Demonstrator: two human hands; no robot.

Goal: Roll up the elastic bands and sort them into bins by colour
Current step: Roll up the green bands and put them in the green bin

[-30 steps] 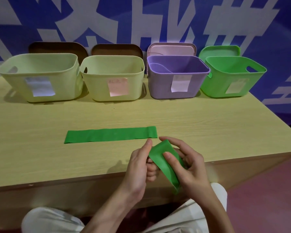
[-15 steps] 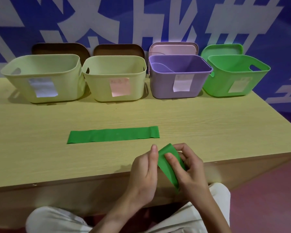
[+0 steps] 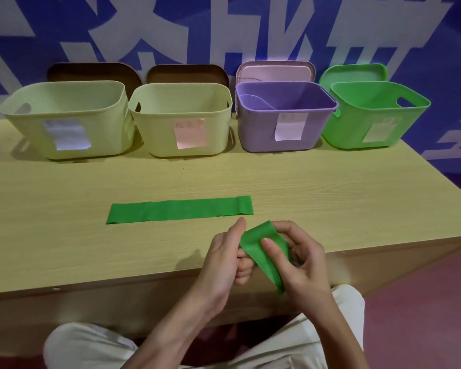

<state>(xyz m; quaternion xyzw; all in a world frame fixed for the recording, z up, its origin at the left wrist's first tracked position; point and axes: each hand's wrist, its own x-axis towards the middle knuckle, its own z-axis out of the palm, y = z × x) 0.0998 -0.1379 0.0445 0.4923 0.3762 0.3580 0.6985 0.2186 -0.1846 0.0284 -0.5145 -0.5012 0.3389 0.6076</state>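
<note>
While both hands work at the near edge of the pale wooden table, I see a green elastic band held between them, just above the table's front edge. My left hand has its thumb raised against the band's upper left edge and its fingers curled beneath it. My right hand curls its fingers round the band's far side while its thumb presses flat on the front of it; the loose tail of the band hangs down towards my lap. How far it is rolled I cannot tell.

A second flat green elastic band lies stretched out on the table, just beyond the hands and apart from them.

Along the back of the table stand four plastic bins in a row, each with a paper label on its front. From left to right: a large pale yellow-green bin, a smaller pale yellow-green bin, a purple bin and a bright green bin. What I can see of the inside of each shows only bare walls; their floors are hidden. Behind them, lids lean against the blue-and-white wall: two dark brown lids, a pink lid and a green lid.
</note>
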